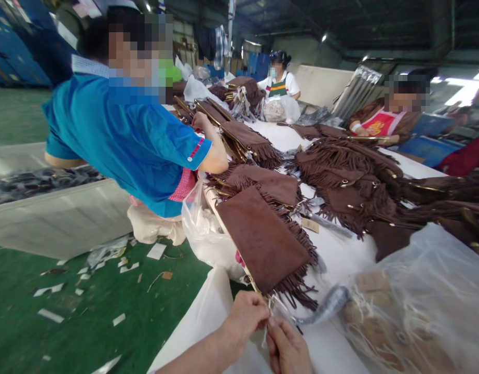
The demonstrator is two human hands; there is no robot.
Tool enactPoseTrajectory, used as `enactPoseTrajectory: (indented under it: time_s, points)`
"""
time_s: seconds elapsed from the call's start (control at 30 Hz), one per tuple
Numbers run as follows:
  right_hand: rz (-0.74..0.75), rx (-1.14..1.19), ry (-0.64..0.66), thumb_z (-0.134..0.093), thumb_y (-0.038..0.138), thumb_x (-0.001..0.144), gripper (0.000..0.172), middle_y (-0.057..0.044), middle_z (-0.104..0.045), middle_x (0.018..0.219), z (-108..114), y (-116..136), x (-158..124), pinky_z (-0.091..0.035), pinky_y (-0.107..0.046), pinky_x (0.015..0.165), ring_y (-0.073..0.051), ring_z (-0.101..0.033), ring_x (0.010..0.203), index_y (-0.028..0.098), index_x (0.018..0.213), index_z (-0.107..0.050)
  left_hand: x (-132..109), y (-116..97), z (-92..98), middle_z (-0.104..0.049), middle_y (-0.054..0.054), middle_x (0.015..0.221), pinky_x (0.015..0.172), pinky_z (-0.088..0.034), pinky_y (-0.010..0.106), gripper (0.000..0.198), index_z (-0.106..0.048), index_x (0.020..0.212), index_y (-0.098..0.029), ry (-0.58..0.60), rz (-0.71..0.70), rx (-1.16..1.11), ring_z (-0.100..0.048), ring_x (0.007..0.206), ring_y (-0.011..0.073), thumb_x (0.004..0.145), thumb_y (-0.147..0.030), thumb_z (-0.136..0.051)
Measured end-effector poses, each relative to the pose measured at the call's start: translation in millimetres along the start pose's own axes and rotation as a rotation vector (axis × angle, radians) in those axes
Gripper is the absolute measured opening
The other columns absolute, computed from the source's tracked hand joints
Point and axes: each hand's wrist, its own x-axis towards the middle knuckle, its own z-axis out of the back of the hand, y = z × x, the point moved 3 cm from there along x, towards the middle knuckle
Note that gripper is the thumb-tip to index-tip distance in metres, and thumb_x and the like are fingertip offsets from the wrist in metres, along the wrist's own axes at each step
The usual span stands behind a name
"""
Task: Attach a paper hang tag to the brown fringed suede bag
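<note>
A brown fringed bag (pixel 258 236) lies flat along the table's near edge, its fringe spread toward the right. At its near corner my left hand (pixel 245 317) is closed in a pinch on a thin white string (pixel 271 305). Close beside it, my right hand (pixel 288 345) also pinches the string, with the fingertips of both hands almost touching. A wrapped grey strap (pixel 328 306) curves away to the right from that corner. What else may lie between my fingers is hidden.
More brown fringed bags (pixel 340 176) are heaped across the white table (pixel 356 254). A clear plastic bag of tan tags (pixel 402 311) stands at the right. A co-worker in a blue shirt (pixel 122 135) stands left; two others work farther back. Paper scraps (pixel 52 314) litter the green floor.
</note>
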Motion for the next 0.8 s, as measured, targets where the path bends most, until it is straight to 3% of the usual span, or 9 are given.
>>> enactPoseTrajectory:
  time_s: [0.4,0.6,0.7,0.8]
  points:
    - [-0.05,0.018,-0.042,-0.063,0.063,0.053,0.046,0.01,-0.033,0.037,-4,-4,-1,-0.014,-0.018,0.031,-0.003,-0.021,0.031,0.018,0.059,-0.053,0,6,10.2,-0.048,-0.003,0.042,0.046,-0.026,0.022,0.005,-0.053,0.049,-0.014,-0.09,-0.048,-0.085,-0.039,0.043,0.0071,0.051,-0.018,-0.05]
    - [-0.036,0.022,-0.143,-0.06,0.061,0.056,0.047,0.008,-0.04,0.039,-2,-16,1,-0.014,-0.017,0.032,-0.003,-0.025,0.029,0.016,0.069,-0.055,-1,3,7.6,-0.056,-0.001,0.054,0.041,-0.017,0.019,0.018,-0.05,0.059,-0.015,0.151,0.099,-0.434,-0.036,0.038,0.0045,0.049,-0.029,-0.057]
    - [0.011,-0.023,-0.237,-0.059,0.062,0.057,0.057,0.005,-0.049,0.042,-3,-29,3,-0.017,-0.018,0.032,-0.005,-0.032,0.027,0.014,0.087,-0.053,0,2,13.3,-0.049,-0.004,0.046,0.04,-0.014,0.018,0.019,-0.048,0.06,-0.016,0.161,0.091,-0.43,-0.032,0.036,0.0036,0.053,-0.03,-0.058]
    - [0.02,-0.03,-0.243,-0.057,0.064,0.056,0.069,0.005,-0.051,0.043,-11,-38,8,-0.015,-0.018,0.031,-0.005,-0.029,0.025,0.013,0.101,-0.048,3,1,20.1,-0.046,-0.005,0.044,0.04,-0.014,0.018,0.018,-0.048,0.061,-0.015,0.182,0.05,-0.37,-0.031,0.036,0.0024,0.056,-0.029,-0.058]
